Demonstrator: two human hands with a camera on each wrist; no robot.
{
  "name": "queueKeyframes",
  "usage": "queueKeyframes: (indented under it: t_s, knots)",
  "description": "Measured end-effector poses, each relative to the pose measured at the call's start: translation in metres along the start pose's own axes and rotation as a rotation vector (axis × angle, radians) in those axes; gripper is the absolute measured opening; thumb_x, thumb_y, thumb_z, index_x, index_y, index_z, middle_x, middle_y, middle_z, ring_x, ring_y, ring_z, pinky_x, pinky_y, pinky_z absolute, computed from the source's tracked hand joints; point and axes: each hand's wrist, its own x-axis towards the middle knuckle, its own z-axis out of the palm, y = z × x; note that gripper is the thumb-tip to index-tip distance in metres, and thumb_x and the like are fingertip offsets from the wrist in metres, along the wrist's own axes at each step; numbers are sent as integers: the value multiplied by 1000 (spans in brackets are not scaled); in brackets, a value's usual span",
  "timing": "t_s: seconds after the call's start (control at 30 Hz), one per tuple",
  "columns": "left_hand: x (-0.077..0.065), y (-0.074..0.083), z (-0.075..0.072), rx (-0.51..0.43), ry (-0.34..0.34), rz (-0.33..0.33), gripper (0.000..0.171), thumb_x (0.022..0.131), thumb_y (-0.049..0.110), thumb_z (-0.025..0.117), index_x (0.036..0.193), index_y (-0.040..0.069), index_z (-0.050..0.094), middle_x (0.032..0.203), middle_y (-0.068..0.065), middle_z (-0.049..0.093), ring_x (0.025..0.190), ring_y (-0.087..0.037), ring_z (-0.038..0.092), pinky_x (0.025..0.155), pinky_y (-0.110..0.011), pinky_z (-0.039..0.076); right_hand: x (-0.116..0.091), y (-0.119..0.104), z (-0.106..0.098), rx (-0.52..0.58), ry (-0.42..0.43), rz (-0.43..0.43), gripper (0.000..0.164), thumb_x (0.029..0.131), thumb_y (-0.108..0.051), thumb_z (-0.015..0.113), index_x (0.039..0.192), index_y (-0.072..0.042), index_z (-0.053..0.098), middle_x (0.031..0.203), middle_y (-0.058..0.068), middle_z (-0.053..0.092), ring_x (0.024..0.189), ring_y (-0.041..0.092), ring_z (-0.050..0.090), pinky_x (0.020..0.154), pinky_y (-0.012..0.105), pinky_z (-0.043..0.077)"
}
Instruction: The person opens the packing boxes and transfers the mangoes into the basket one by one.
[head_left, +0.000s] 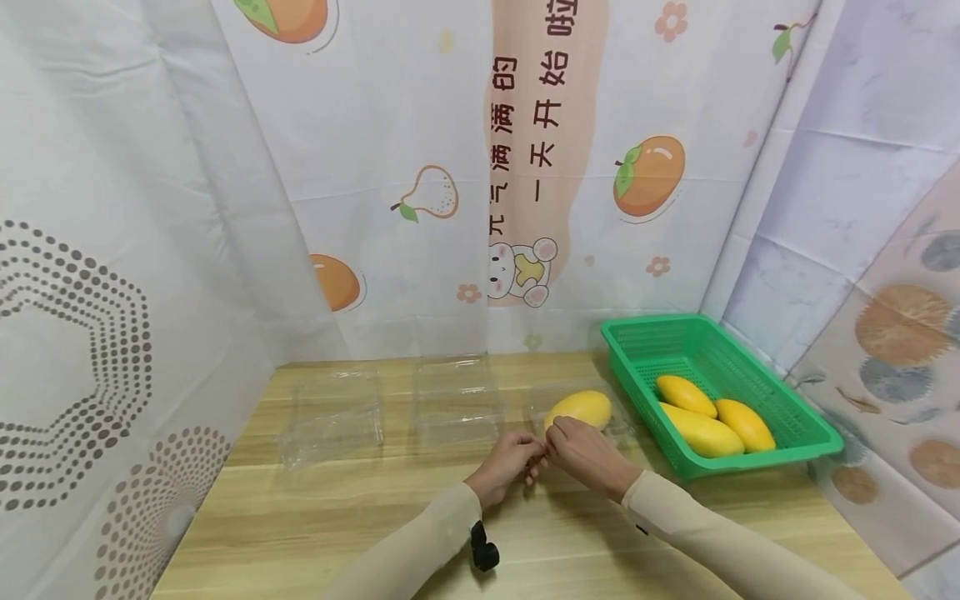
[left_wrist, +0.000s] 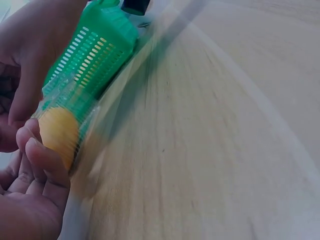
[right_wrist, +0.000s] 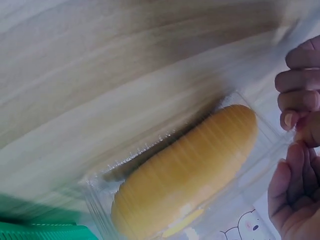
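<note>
A yellow mango (head_left: 587, 408) lies inside a clear plastic box (head_left: 619, 425) on the table, left of the green basket. At the box's near left corner my left hand (head_left: 512, 465) and right hand (head_left: 588, 454) meet, fingertips almost touching. Both pinch the plastic there with curled fingers. In the right wrist view, clear plastic covers the mango (right_wrist: 185, 172), and the hands are at the box's end. The left wrist view has the curled left fingers (left_wrist: 47, 160) below the right hand (left_wrist: 37, 65), partly in front of the mango.
Two clear plastic boxes with raised lids, one at left (head_left: 333, 425) and one in the middle (head_left: 457, 408), stand toward the back. The green basket (head_left: 652, 417) at right holds several mangoes (head_left: 701, 432). A printed curtain (head_left: 420, 275) hangs behind the wooden table (head_left: 300, 525).
</note>
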Motion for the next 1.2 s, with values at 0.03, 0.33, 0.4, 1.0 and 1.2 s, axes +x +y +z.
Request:
queueKeyframes:
  t_s: [0.03, 0.33, 0.4, 1.0, 1.2]
  knots:
    - [0, 1, 0, -3, 2, 0, 17, 101, 8, 58, 95, 0, 71, 76, -4, 64, 57, -10, 51, 48, -19, 43, 0, 0, 1, 2, 11, 3, 30, 81, 0, 83, 81, -8, 53, 78, 1, 47, 65, 13, 45, 55, 22, 42]
    - [0, 0, -1, -10, 56, 15, 19, 98, 9, 57, 87, -1, 69, 76, -5, 61, 56, -8, 49, 48, -18, 43, 23, 2, -15, 65, 10, 92, 30, 82, 6, 80, 84, -9, 54, 81, -2, 46, 70, 11, 44, 57, 21, 41]
    - [0, 0, -1, -8, 52, 17, 20, 97, 9, 58, 89, -4, 70, 74, -4, 61, 55, -8, 49, 47, -18, 42, 22, 3, -16, 75, -9, 90, 30, 81, 5, 81, 84, -10, 54, 81, -3, 46, 71, 10, 44, 58, 20, 41]
    - [-4, -1, 0, 8, 12, 31, 22, 104, 15, 61, 97, -1, 73, 75, -4, 64, 55, -9, 50, 47, -18, 44, 4, -2, -5, 75, 33, 94, 24, 80, -3, 87, 92, -7, 66, 85, 0, 55, 73, 12, 54, 59, 22, 49]
    - [-2, -2, 2, -16, 6, 29, 23, 102, 19, 65, 98, -3, 72, 75, -4, 64, 56, -8, 51, 47, -17, 44, -6, 2, -3, 96, 69, 117, 32, 76, 0, 89, 92, -4, 62, 85, 2, 53, 72, 15, 51, 59, 26, 48]
